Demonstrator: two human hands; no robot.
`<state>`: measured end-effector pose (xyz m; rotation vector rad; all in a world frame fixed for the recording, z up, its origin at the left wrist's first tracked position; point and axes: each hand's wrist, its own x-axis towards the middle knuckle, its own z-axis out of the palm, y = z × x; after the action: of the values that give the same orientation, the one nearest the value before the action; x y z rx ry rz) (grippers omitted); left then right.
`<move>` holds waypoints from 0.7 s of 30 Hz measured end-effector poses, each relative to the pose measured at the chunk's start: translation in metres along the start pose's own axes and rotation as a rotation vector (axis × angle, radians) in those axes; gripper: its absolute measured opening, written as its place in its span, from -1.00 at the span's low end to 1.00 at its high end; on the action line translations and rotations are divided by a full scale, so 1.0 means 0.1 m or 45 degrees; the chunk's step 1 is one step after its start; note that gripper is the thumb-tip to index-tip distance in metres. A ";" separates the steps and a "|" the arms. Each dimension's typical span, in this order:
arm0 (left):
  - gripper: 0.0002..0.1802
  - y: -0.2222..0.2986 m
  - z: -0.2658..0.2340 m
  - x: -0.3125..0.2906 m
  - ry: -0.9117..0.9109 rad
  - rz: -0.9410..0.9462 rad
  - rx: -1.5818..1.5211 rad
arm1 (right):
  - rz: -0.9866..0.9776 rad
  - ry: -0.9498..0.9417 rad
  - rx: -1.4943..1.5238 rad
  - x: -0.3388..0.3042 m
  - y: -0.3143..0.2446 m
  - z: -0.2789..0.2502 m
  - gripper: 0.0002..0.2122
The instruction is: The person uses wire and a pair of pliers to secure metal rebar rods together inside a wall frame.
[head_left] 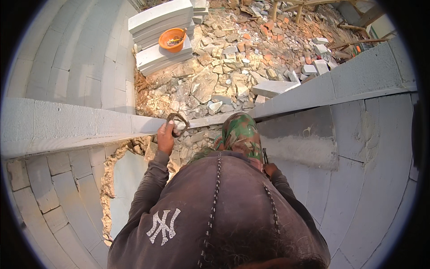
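My left hand (165, 140) is closed on a dark brown loop (172, 117), which looks like a small coil of wire or cord. It is held up beside the top edge of the low grey block wall (112, 122). Down by my right thigh, in camouflage trousers (241, 134), my right hand (270, 169) is closed around a thin dark tool (265, 156). Only the tool's narrow end shows, so its kind is unclear. My sleeves and torso hide much of the space below.
Beyond the wall, an orange bowl (172, 40) with small items sits on stacked pale blocks (163, 59). Broken stone and brick rubble (219, 67) covers the ground. Block walls rise at left (67, 58) and right (358, 148). Wooden posts (299, 14) stand at the back.
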<state>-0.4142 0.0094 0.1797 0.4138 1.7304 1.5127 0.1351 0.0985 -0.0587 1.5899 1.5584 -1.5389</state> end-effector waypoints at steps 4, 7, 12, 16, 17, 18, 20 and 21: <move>-0.65 0.37 0.18 0.38 0.024 0.052 -0.062 | -0.323 -0.050 -0.425 0.28 -0.61 -0.36 -0.63; -0.67 0.60 0.34 0.76 0.012 0.031 -0.022 | -0.268 -0.003 -0.379 0.49 -0.96 -0.50 -0.67; -0.67 0.83 1.01 1.76 -0.116 0.081 -0.091 | -0.056 -0.120 -0.251 1.05 -1.13 -0.65 -0.69; -0.68 1.05 1.81 2.92 -0.288 -0.021 -0.039 | -0.488 0.345 -0.191 1.43 -1.13 -0.58 -0.72; -0.68 1.10 2.02 3.24 -0.337 -0.053 0.003 | -0.414 0.327 0.010 1.49 -1.18 -0.57 -0.72; -0.68 1.13 2.24 3.54 -0.391 -0.095 0.047 | -0.318 0.282 0.021 1.55 -1.25 -0.59 -0.72; -0.68 1.25 2.64 4.14 -0.448 -0.076 0.073 | -0.113 0.220 0.176 1.58 -1.50 -0.64 -0.73; -0.68 1.23 2.82 4.41 -0.484 -0.073 0.083 | -0.018 0.207 0.258 1.57 -1.61 -0.69 -0.72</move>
<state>-0.5201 0.5354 0.1499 0.6355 1.4792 1.2452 -0.0193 0.2661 -0.1165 1.8599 1.5398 -1.6560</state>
